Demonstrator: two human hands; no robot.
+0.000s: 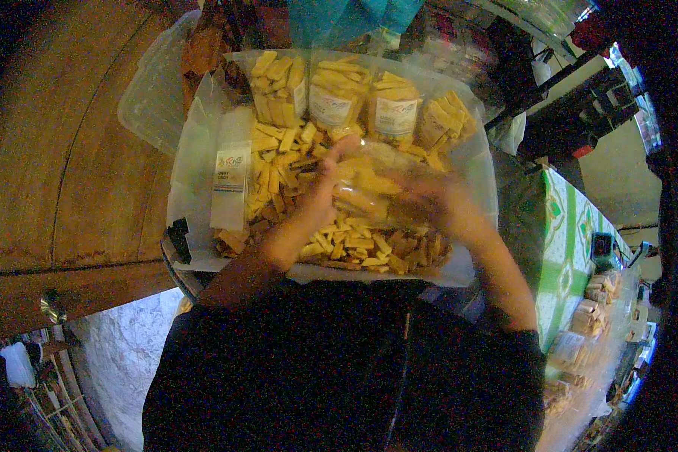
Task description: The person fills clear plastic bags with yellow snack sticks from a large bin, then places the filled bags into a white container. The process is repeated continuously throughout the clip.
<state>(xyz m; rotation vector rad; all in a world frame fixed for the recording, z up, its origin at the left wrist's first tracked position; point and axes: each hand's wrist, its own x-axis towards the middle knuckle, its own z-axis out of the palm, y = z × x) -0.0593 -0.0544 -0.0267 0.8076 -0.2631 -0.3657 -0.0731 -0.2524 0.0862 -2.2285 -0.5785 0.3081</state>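
Note:
In front of me is a translucent plastic tub point(195, 169) holding loose yellow snack sticks point(274, 169) and some browner pieces. My left hand point(319, 195) grips the left side of a clear plastic bag point(367, 169), which lies tilted above the loose sticks with yellow pieces in it. Against the bag's right side is my right hand point(429, 198), so blurred that its fingers' grip cannot be made out. Filled labelled pouches point(333, 101) stand in a row along the tub's far wall. A stack of flat labelled pouches point(230, 175) rests at the tub's left side.
A translucent lid point(152, 90) leans beyond the tub's left corner, near a wooden panel point(90, 141). To the right, a table with a green and white patterned cloth point(559, 254) carries several filled bags point(590, 316). Teal fabric point(350, 22) hangs at the far side.

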